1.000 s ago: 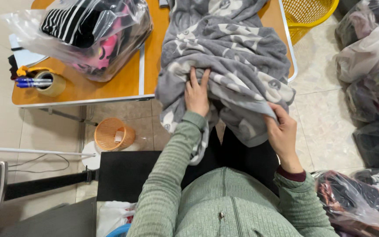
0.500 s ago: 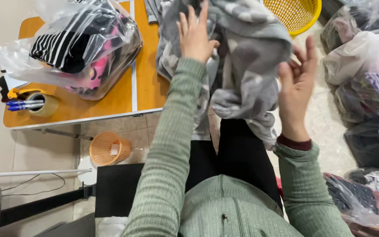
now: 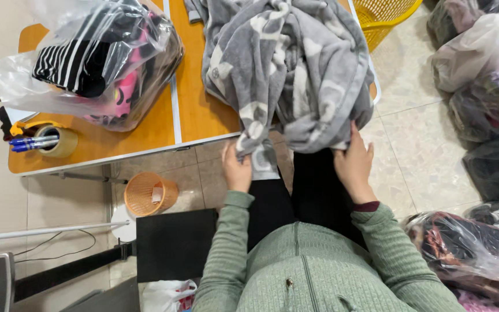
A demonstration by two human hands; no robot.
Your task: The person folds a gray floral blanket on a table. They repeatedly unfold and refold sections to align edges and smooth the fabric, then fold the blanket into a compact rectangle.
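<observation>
At the near edge of the orange table [image 3: 197, 118]: grey patterned fleece garment [image 3: 295, 69], bulky but soft and limp, probably light, heaped on the tabletop and drooping over the edge toward the lap. Best taken at hem or seam. Right hand [image 3: 354, 167], grip closed on the lower right fold; left hand [image 3: 237, 170], grip pinched on the hanging lower left edge.

Clear bag of clothes [image 3: 96, 60] on orange table [image 3: 194, 112]; tape roll [image 3: 56, 140]; orange basket [image 3: 148, 193] below.
</observation>
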